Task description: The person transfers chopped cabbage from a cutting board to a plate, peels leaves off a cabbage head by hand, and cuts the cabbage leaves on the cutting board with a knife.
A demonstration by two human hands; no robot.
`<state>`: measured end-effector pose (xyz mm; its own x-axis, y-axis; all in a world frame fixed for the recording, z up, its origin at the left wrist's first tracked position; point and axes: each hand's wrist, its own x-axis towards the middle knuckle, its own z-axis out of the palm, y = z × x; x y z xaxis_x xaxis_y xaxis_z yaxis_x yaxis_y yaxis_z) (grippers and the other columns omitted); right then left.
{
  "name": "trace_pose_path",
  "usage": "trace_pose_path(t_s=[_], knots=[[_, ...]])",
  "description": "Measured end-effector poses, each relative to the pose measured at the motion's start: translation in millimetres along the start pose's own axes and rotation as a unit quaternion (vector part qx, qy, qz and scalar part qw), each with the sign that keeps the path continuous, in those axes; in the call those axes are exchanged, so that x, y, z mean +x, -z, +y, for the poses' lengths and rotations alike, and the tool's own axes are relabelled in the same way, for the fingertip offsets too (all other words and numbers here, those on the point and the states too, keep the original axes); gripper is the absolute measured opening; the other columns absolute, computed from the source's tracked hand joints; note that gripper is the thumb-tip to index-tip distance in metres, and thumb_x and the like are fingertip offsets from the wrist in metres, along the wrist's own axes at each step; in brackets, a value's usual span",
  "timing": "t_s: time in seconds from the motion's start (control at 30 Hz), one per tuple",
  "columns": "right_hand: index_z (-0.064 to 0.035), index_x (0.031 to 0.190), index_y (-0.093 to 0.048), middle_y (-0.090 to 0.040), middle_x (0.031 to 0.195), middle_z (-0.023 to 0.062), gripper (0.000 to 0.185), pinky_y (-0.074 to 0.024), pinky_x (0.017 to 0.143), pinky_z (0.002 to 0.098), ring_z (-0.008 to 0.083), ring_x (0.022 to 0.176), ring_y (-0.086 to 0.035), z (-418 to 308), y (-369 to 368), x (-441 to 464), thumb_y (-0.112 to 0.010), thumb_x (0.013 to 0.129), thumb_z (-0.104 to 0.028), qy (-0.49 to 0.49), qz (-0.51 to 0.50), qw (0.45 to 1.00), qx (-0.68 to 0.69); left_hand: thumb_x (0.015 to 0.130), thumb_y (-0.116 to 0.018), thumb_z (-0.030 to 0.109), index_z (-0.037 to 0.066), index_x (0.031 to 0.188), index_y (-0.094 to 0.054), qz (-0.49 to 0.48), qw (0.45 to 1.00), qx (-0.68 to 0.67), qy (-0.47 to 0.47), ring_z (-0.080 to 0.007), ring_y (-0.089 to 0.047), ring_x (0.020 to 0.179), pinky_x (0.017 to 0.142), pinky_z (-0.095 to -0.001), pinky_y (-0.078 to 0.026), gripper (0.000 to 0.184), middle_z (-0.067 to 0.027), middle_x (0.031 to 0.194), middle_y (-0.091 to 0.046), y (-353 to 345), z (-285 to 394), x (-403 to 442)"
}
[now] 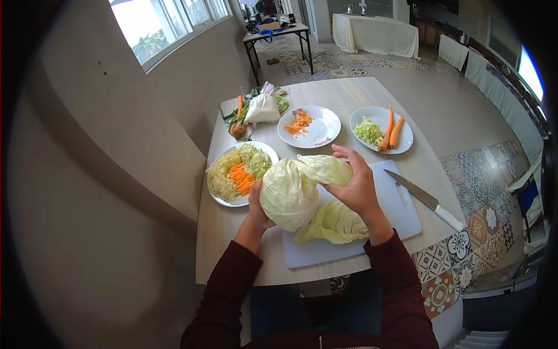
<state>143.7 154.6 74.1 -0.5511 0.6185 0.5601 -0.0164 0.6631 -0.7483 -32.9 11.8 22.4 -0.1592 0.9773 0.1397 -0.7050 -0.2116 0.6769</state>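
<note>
A pale green cabbage [288, 195] is held up over the near left part of the white cutting board [407, 214]. My left hand [257, 206] is wrapped round the cabbage's left side. With its thumb and fingers, my right hand [359, 185] grips a cabbage leaf [326, 169] that extends from the cabbage's upper right. Below, a loose cabbage leaf [336, 223] lies on the board. A large knife [421, 196] with a white handle rests across the board's right edge, its blade pointing away from me.
Left of the cabbage stands a plate of shredded vegetables [239, 173]. Farther back are a plate with carrot peelings [319, 125] and a plate with two carrots [392, 131] and chopped greens. A white bag [263, 109] sits among vegetables at the far left, near the wall.
</note>
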Motion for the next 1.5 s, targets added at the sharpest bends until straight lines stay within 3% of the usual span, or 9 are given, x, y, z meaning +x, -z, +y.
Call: trace_pose_path(t_s=[0.2, 0.3, 0.5, 0.73, 0.83, 1.07, 1.27, 1.37, 1.5], knots=[[-0.0043, 0.124, -0.050, -0.058, 0.119, 0.0107, 0.066, -0.0506, 0.082, 0.0338, 0.0218, 0.104, -0.058, 7.9, -2.7, -3.8, -0.081, 0.067, -0.019, -0.073, -0.020, 0.986, 0.149, 0.089, -0.031, 0.060, 0.008, 0.140, -0.034, 0.043, 0.998, 0.034, 0.020, -0.0317, -0.048, 0.122, 0.101, -0.0480, -0.040, 0.073, -0.0159, 0.137, -0.043, 1.1, 2.6, 0.8], [-0.0038, 0.126, -0.048, -0.058, 0.118, 0.0115, 0.067, -0.0540, 0.069, 0.0304, 0.0198, 0.099, -0.060, -10.7, 12.0, 0.0, -0.079, 0.071, -0.024, -0.263, -0.122, 0.918, 0.271, 0.088, -0.031, 0.062, 0.008, 0.141, -0.033, 0.053, 0.997, 0.043, 0.032, -0.0319, -0.048, 0.122, 0.101, -0.0479, -0.040, 0.075, -0.0165, 0.138, -0.043, 1.1, 0.8, 1.3], [-0.0056, 0.140, -0.028, -0.056, 0.117, 0.0143, 0.083, -0.0541, 0.058, 0.0287, 0.0188, 0.081, -0.064, -3.4, 12.6, 2.6, -0.070, 0.079, -0.042, -0.364, -0.213, 0.885, 0.199, 0.088, -0.034, 0.061, 0.008, 0.140, -0.033, 0.041, 0.997, 0.017, 0.064, -0.0311, -0.051, 0.119, 0.098, -0.0462, -0.044, 0.074, -0.0156, 0.136, -0.045, 13.0, -7.4, 3.6], [-0.0024, 0.141, -0.023, -0.044, 0.125, 0.0245, 0.069, -0.0527, 0.080, 0.0292, 0.0238, 0.090, -0.064, 21.8, 16.6, 7.1, -0.059, 0.088, -0.030, -0.333, -0.176, 0.802, 0.464, 0.088, -0.033, 0.062, 0.008, 0.140, -0.033, 0.051, 0.998, 0.010, 0.047, -0.0314, -0.050, 0.120, 0.097, -0.0462, -0.045, 0.075, -0.0163, 0.137, -0.044, 5.2, -5.4, 4.1], [-0.0016, 0.139, -0.027, -0.045, 0.127, 0.0232, 0.061, -0.0505, 0.087, 0.0302, 0.0234, 0.103, -0.060, 30.0, 7.2, 5.7, -0.055, 0.090, -0.023, -0.280, -0.157, 0.673, 0.667, 0.089, -0.030, 0.062, 0.008, 0.140, -0.032, 0.043, 0.999, 0.001, 0.019, -0.0320, -0.050, 0.120, 0.098, -0.0467, -0.045, 0.075, -0.0164, 0.138, -0.043, -7.8, 1.4, 2.9], [0.0001, 0.124, -0.050, -0.058, 0.118, 0.0111, 0.043, -0.0471, 0.089, 0.0257, 0.0129, 0.110, -0.055, 27.6, -25.2, -3.4, -0.062, 0.082, 0.001, -0.139, -0.104, 0.915, 0.364, 0.088, -0.030, 0.062, 0.007, 0.141, -0.030, 0.029, 0.999, -0.017, 0.013, -0.0320, -0.049, 0.121, 0.097, -0.0464, -0.045, 0.077, -0.0173, 0.138, -0.042, -2.7, 4.9, 2.6], [0.0006, 0.127, -0.048, -0.058, 0.118, 0.0109, 0.050, -0.0455, 0.088, 0.0243, 0.0128, 0.108, -0.055, 33.7, -24.6, -9.8, -0.067, 0.082, -0.010, -0.061, -0.075, 0.979, 0.179, 0.088, -0.035, 0.058, 0.006, 0.140, -0.031, 0.016, 0.999, 0.044, 0.017, -0.0319, -0.050, 0.120, 0.098, -0.0459, -0.044, 0.074, -0.0178, 0.137, -0.043, 2.3, -6.4, -3.4], [0.0003, 0.130, -0.046, -0.058, 0.120, 0.0109, 0.055, -0.0439, 0.092, 0.0275, 0.0146, 0.110, -0.055, 34.5, -29.6, -9.4, -0.067, 0.082, -0.014, -0.104, -0.110, 0.911, 0.383, 0.088, -0.037, 0.055, 0.005, 0.139, -0.032, 0.000, 0.998, 0.059, 0.017, -0.0317, -0.050, 0.120, 0.097, -0.0454, -0.044, 0.072, -0.0176, 0.136, -0.044, 2.6, -11.4, -7.2], [-0.0001, 0.130, -0.045, -0.057, 0.123, 0.0103, 0.054, -0.0418, 0.096, 0.0298, 0.0163, 0.112, -0.054, 23.3, -20.9, -5.3, -0.066, 0.083, -0.016, -0.075, -0.172, 0.916, 0.355, 0.088, -0.037, 0.055, 0.004, 0.138, -0.034, 0.016, 0.997, 0.078, -0.005, -0.0313, -0.051, 0.119, 0.097, -0.0452, -0.045, 0.071, -0.0172, 0.134, -0.046, -0.1, -9.3, -10.0]])
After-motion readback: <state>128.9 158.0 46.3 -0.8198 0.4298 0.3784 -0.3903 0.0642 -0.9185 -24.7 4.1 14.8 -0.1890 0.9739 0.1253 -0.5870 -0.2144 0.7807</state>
